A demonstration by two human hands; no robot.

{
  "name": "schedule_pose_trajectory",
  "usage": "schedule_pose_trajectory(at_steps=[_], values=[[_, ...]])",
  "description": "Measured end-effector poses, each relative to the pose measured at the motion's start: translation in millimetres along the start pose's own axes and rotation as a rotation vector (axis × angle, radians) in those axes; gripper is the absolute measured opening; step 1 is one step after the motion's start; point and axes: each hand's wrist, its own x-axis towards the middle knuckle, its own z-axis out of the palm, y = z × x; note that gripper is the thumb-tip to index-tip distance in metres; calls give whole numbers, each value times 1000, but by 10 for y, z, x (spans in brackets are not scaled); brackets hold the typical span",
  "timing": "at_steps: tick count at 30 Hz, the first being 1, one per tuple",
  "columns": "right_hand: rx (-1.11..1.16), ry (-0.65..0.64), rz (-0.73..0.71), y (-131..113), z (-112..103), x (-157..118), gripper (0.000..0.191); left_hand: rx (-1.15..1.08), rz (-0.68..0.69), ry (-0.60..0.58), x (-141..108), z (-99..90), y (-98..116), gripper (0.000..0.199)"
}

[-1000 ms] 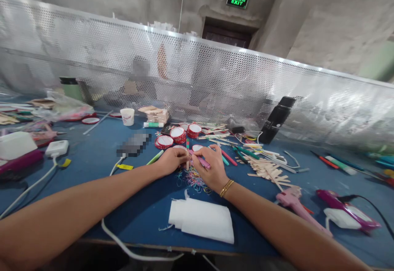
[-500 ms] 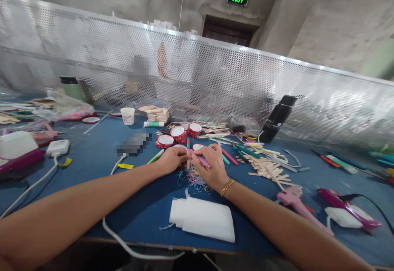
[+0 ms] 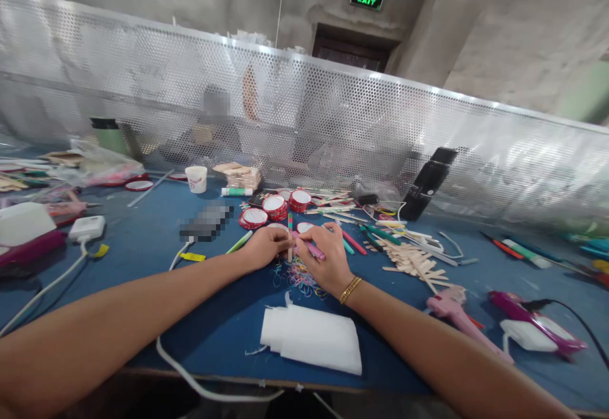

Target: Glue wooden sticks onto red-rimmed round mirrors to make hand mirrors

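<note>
Between my two hands a wooden craft stick point(image 3: 290, 254) stands on end in the picture, its upper part coloured in green and red bands. My left hand point(image 3: 267, 247) is closed, its fingertips pinching the stick from the left. Gripped in my right hand point(image 3: 329, 255) is a pink marker pen point(image 3: 314, 249), its tip end against the stick. A tangle of coloured rubber bands point(image 3: 304, 279) lies just under the hands. Closer to me is a folded white cloth point(image 3: 311, 339). Beyond the hands sit several red-edged tape rolls point(image 3: 275, 206).
Plain craft sticks point(image 3: 419, 260) lie in a heap to the right, with a pink glue gun point(image 3: 454, 311) nearer me. A white cable point(image 3: 183, 374) crosses the left front. A paper cup point(image 3: 196, 179) and a black bottle point(image 3: 428, 184) stand before the perforated metal screen point(image 3: 333, 120).
Both hands stay almost in place, still holding the stick and the pink marker. The whole view has shifted very slightly.
</note>
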Motion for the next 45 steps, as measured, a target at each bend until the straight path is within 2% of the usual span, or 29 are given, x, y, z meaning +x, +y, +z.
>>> schedule_pose_trajectory(at_steps=[19,24,31,45], values=[[-13,-11,10,-6,-8,-1,14,4,-16,18,1,-8,30,38],[-34,20,42,-23,-26,9,13,10,-9,1,-4,-15,36,40],[-24,6,6,-3,5,-7,12,-6,-14,28,6,-12,36,40],[-23,18,28,-18,-22,10,12,-3,9,-7,15,-18,-20,36]])
